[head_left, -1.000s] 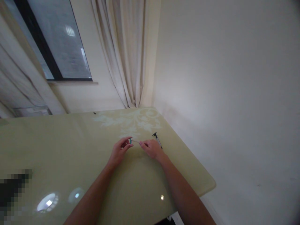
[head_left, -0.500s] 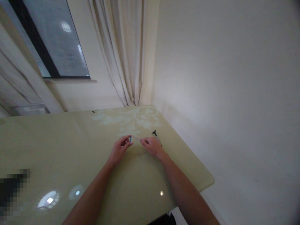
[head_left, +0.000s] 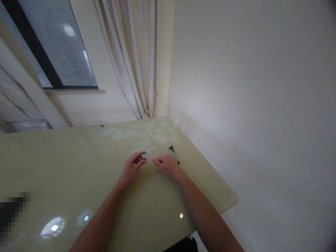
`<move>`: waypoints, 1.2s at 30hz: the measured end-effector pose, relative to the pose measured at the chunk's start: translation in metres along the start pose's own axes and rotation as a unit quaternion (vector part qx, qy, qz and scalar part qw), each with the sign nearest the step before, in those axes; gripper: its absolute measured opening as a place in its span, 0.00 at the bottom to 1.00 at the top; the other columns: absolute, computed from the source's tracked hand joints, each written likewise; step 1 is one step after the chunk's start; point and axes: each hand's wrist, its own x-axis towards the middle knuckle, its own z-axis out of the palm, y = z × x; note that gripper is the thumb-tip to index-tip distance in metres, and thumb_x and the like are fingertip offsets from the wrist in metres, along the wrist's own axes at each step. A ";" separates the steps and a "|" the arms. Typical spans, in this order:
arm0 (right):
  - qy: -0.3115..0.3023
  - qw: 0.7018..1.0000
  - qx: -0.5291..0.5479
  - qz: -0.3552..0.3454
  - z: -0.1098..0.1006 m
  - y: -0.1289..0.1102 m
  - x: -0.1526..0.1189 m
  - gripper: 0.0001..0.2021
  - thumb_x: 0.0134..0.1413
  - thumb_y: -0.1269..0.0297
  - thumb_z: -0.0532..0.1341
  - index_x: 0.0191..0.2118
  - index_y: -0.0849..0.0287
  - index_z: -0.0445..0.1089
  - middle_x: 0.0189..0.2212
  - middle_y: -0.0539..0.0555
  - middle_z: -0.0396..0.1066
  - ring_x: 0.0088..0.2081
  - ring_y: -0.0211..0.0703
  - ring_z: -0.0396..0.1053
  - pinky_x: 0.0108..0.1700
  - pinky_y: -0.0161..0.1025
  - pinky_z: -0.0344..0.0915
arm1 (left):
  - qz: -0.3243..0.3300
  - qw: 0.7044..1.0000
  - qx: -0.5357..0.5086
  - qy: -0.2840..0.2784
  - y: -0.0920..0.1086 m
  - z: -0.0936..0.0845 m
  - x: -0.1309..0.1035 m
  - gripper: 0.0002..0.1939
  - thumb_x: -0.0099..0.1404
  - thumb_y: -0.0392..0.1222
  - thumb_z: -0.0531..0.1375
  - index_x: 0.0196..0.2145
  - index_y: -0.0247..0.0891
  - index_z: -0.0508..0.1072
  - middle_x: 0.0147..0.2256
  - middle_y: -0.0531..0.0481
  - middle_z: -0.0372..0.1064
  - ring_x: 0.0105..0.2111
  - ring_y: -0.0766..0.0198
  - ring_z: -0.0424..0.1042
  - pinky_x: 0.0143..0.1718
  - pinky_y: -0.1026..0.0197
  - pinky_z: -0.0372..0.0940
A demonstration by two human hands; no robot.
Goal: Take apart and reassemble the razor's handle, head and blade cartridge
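Observation:
My left hand [head_left: 133,167] pinches a small, narrow dark piece with a metallic shine [head_left: 144,154] by its ends, between thumb and fingertips. It looks like a razor cartridge, but it is too small to be sure. Closed around a thin pale stick [head_left: 149,159] is my right hand [head_left: 166,164]. The stick points left, and its tip reaches the middle of the dark piece. Just beyond my right hand, a razor [head_left: 174,155] with a black T-shaped end and grey-and-black handle lies on the table.
The glossy greenish table [head_left: 78,168] has a pale floral pattern at its far corner. A tiny black item [head_left: 102,126] lies near the back edge. A wall [head_left: 249,105] runs along the right, with a curtain [head_left: 139,63] behind. Something dark and pixelated [head_left: 12,210] shows at left.
My right hand has shifted slightly left and down, carrying the stick tip from the dark piece's upper end to its middle. More of the razor's handle shows. The view has shifted slightly.

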 end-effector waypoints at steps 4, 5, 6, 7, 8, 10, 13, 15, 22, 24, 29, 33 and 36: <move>0.024 0.999 -0.018 0.038 -0.003 0.000 0.000 0.30 0.72 0.45 0.48 0.24 0.60 0.70 0.21 0.50 0.61 0.25 0.37 0.55 0.29 0.38 0.43 | 0.001 1.000 -0.001 0.000 0.000 0.001 0.000 0.20 0.58 0.50 0.69 0.47 0.40 0.82 0.29 0.53 0.71 0.27 0.64 0.68 0.31 0.62 0.64; 0.016 1.000 -0.011 0.025 -0.003 -0.001 0.000 0.30 0.72 0.45 0.48 0.25 0.60 0.70 0.21 0.50 0.61 0.25 0.37 0.55 0.29 0.38 0.43 | 0.001 1.000 0.000 -0.001 0.000 0.000 0.000 0.20 0.58 0.50 0.69 0.47 0.40 0.82 0.29 0.53 0.71 0.27 0.64 0.69 0.31 0.62 0.64; 0.006 1.000 -0.003 0.010 -0.003 -0.001 0.000 0.30 0.72 0.45 0.49 0.25 0.60 0.70 0.21 0.49 0.61 0.25 0.37 0.55 0.29 0.38 0.42 | 0.001 1.000 0.001 -0.001 0.000 0.000 0.000 0.20 0.58 0.50 0.69 0.47 0.40 0.82 0.30 0.53 0.72 0.27 0.64 0.69 0.31 0.62 0.64; -0.003 1.000 0.002 -0.001 -0.003 -0.001 0.000 0.30 0.72 0.45 0.49 0.25 0.60 0.71 0.21 0.49 0.60 0.25 0.37 0.55 0.29 0.38 0.42 | 0.001 1.000 0.003 -0.001 0.000 0.000 0.001 0.20 0.58 0.50 0.69 0.47 0.40 0.82 0.30 0.53 0.72 0.27 0.64 0.69 0.31 0.63 0.64; -0.007 1.000 0.002 -0.006 -0.002 -0.002 0.000 0.29 0.71 0.45 0.49 0.26 0.59 0.71 0.21 0.49 0.61 0.25 0.37 0.55 0.29 0.38 0.42 | 0.001 1.000 0.004 -0.001 0.000 -0.001 0.001 0.20 0.58 0.49 0.69 0.47 0.40 0.82 0.30 0.53 0.72 0.27 0.64 0.69 0.31 0.62 0.64; 0.007 1.000 -0.011 0.013 -0.003 -0.002 0.000 0.29 0.71 0.45 0.50 0.25 0.59 0.71 0.21 0.50 0.61 0.25 0.37 0.54 0.29 0.39 0.42 | 0.001 1.000 0.007 -0.001 0.001 -0.001 0.001 0.20 0.58 0.49 0.69 0.47 0.40 0.82 0.30 0.53 0.72 0.27 0.64 0.69 0.31 0.62 0.64; 0.032 0.998 -0.035 0.047 -0.005 -0.001 0.000 0.30 0.71 0.44 0.49 0.24 0.60 0.71 0.20 0.51 0.61 0.24 0.37 0.54 0.29 0.39 0.42 | -0.001 1.000 0.007 -0.002 0.002 -0.001 0.001 0.20 0.58 0.50 0.69 0.47 0.40 0.82 0.29 0.53 0.72 0.27 0.64 0.68 0.31 0.63 0.64; 0.025 0.999 -0.029 0.028 -0.004 -0.002 -0.001 0.31 0.72 0.44 0.48 0.25 0.60 0.71 0.20 0.50 0.62 0.24 0.37 0.54 0.29 0.38 0.42 | -0.003 1.000 0.006 -0.002 0.003 -0.001 0.001 0.20 0.58 0.49 0.69 0.47 0.40 0.82 0.30 0.53 0.73 0.27 0.64 0.69 0.31 0.63 0.64; 0.045 0.996 -0.054 0.063 -0.003 -0.002 0.001 0.31 0.71 0.42 0.50 0.24 0.59 0.71 0.21 0.51 0.64 0.25 0.38 0.55 0.29 0.39 0.41 | 0.002 1.000 0.008 0.002 0.006 -0.002 0.001 0.20 0.59 0.49 0.69 0.47 0.39 0.82 0.28 0.54 0.70 0.27 0.65 0.68 0.31 0.63 0.64; 0.045 0.995 -0.054 0.070 -0.006 -0.002 0.001 0.32 0.71 0.43 0.49 0.24 0.60 0.71 0.21 0.51 0.63 0.25 0.38 0.54 0.29 0.39 0.42 | 0.004 1.000 0.009 -0.001 0.006 -0.001 0.001 0.20 0.58 0.50 0.69 0.46 0.39 0.82 0.28 0.54 0.71 0.27 0.65 0.68 0.30 0.64 0.63; 0.021 0.999 -0.021 0.020 -0.005 -0.006 0.000 0.31 0.72 0.43 0.49 0.24 0.60 0.70 0.20 0.50 0.61 0.24 0.37 0.54 0.29 0.38 0.42 | 0.007 1.000 0.014 -0.003 0.005 0.002 -0.001 0.20 0.59 0.50 0.70 0.47 0.40 0.82 0.30 0.53 0.73 0.27 0.64 0.69 0.31 0.63 0.65; 0.043 0.996 -0.045 0.058 -0.005 -0.006 0.001 0.32 0.71 0.42 0.50 0.23 0.60 0.71 0.20 0.50 0.62 0.24 0.37 0.54 0.28 0.38 0.42 | 0.011 1.000 0.019 -0.004 0.003 0.002 -0.001 0.20 0.58 0.52 0.70 0.46 0.39 0.82 0.29 0.53 0.72 0.27 0.64 0.69 0.31 0.62 0.65; 0.013 0.999 -0.042 0.015 -0.006 -0.006 0.000 0.30 0.72 0.44 0.51 0.25 0.60 0.73 0.21 0.50 0.64 0.25 0.37 0.55 0.28 0.38 0.42 | 0.008 1.000 0.023 -0.005 0.002 0.000 -0.001 0.21 0.59 0.52 0.69 0.47 0.39 0.82 0.29 0.53 0.72 0.27 0.64 0.69 0.30 0.63 0.65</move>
